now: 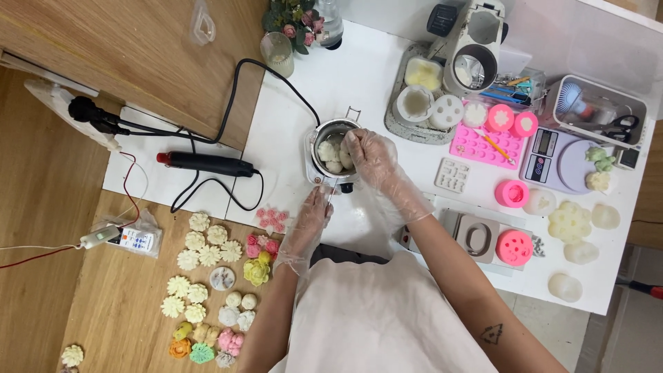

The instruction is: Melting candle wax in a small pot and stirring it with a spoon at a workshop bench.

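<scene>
seen from above, a white table [359, 76] stands against a wooden floor [124, 304], with a person in a pale apron leaning over it. near the table's middle sits a small metal pot [330, 131] holding white lumps of wax [327, 152]. the right hand [369, 157], in a thin clear glove, reaches in from the lower right with the forearm angled up and left; its fingers curl over the pot's right rim and into it, closed around a white lump [345, 153]. the left hand [314, 211], also gloved, comes up from below and pinches the pot's thin handle [330, 191] just beneath the pot, fingers drawn narrow.

to the right lie a pink tray mould [476, 145], round pink moulds [513, 247], white wax shapes [570, 221] and a small grey scale [556, 160]. at the left a black heat gun [207, 164] lies with its cord looped. on the floor, well apart from the hands, rows of cream flower-shaped wax pieces [197, 255] spread out, with a few pink, yellow and green ones among them.
</scene>
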